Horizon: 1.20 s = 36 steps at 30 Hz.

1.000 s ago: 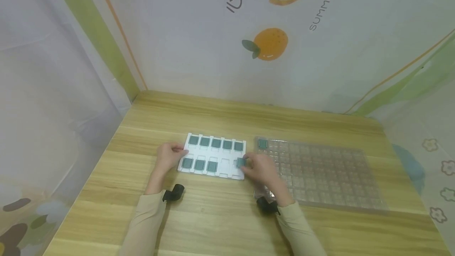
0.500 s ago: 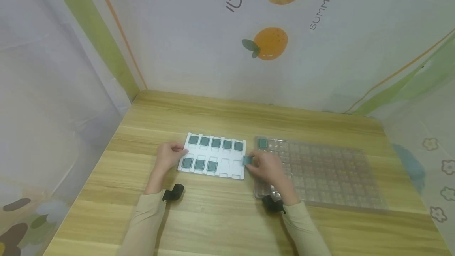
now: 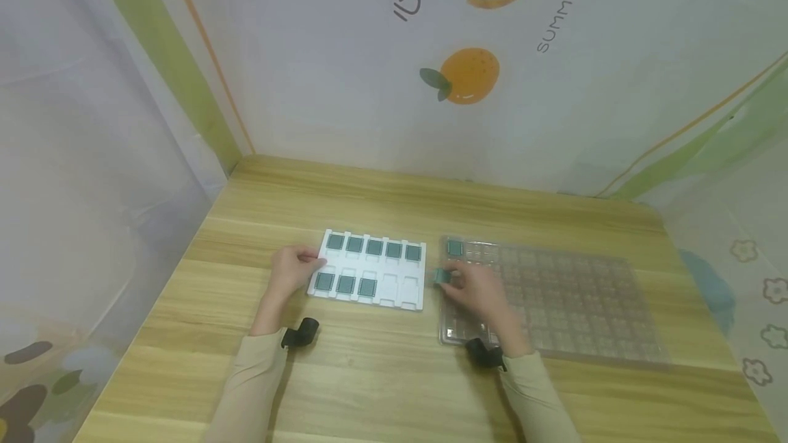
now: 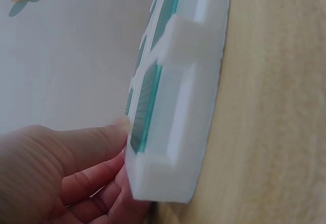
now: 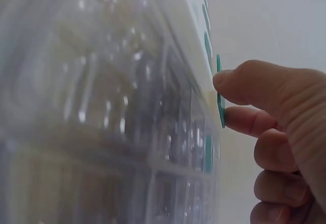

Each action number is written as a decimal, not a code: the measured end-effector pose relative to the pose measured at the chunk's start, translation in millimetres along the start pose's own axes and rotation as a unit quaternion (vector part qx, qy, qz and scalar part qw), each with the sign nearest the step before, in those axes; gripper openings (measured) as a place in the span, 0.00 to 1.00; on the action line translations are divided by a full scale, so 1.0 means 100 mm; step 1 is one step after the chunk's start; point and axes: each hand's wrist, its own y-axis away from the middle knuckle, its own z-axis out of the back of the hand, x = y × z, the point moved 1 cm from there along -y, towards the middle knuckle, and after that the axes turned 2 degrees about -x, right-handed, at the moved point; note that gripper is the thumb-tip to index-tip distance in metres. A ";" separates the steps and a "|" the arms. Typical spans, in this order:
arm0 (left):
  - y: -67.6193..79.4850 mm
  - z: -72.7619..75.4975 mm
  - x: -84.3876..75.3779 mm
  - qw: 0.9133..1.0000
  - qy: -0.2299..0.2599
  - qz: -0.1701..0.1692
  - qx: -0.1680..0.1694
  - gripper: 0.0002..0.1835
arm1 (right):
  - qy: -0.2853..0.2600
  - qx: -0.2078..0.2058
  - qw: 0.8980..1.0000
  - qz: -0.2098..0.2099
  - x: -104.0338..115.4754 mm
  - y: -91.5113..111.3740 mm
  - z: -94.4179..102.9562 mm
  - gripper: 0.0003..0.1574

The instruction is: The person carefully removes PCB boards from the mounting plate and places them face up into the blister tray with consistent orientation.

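Observation:
My left hand (image 3: 291,273) grips the left short edge of a white plastic tray (image 3: 357,266), its thumb on the rim in the left wrist view. Green square chips (image 3: 367,287) fill the tray's back row and the left part of its front row; the two front right pockets hold none. My right hand (image 3: 483,289) pinches one thin green chip (image 5: 221,109) by its edges between thumb and finger. That chip is above the left side of a clear compartment tray (image 3: 572,306). Another green chip (image 3: 455,247) sits in the clear tray's back left compartment.
Both trays lie side by side on a wooden table (image 3: 351,388), a narrow gap between them. A printed curtain (image 3: 345,87) hangs behind the table's back edge. Black wrist cameras (image 3: 301,333) stick out from both sleeves.
My right hand has lifted the chip from the white tray's front right pocket and carried it right, over the clear tray's left edge. My left hand stays on the white tray.

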 end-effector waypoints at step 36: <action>-0.01 0.01 -0.02 1.000 0.000 0.008 0.001 0.11 | 0.058 0.000 0.998 0.021 -0.67 -0.20 0.33 0.18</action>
